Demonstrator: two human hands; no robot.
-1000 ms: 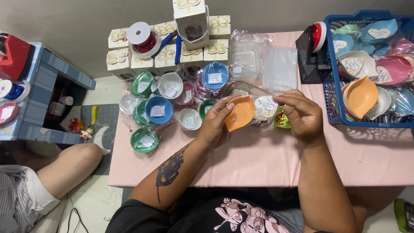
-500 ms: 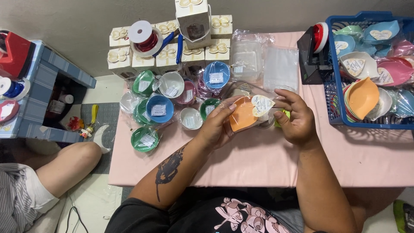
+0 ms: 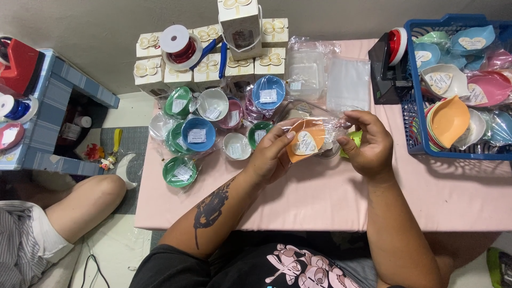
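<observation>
**Orange dish held in clear wrap above the pink bench**

While both forearms reach up from the near edge, the left hand [image 3: 269,154] and the right hand [image 3: 370,146] meet over the middle of the bench [image 3: 330,197]; between them sits an orange leaf-shaped dish [image 3: 305,140] with a pale heart-shaped tag, inside a clear plastic bag [image 3: 325,128]; the left hand's fingers are closed on the dish's left edge, the right hand's fingers pinch the bag at its right side, with something yellow-green just under them. Left of the hands lies a cluster of wrapped small bowls [image 3: 198,133] in green, blue, white and pink; to the right a blue basket [image 3: 413,122] holds more leaf-shaped dishes. Farther back stand small white gift boxes [image 3: 208,69], a spool of red ribbon [image 3: 181,45], a stack of clear bags [image 3: 348,82] and a black tape dispenser [image 3: 386,66].
</observation>
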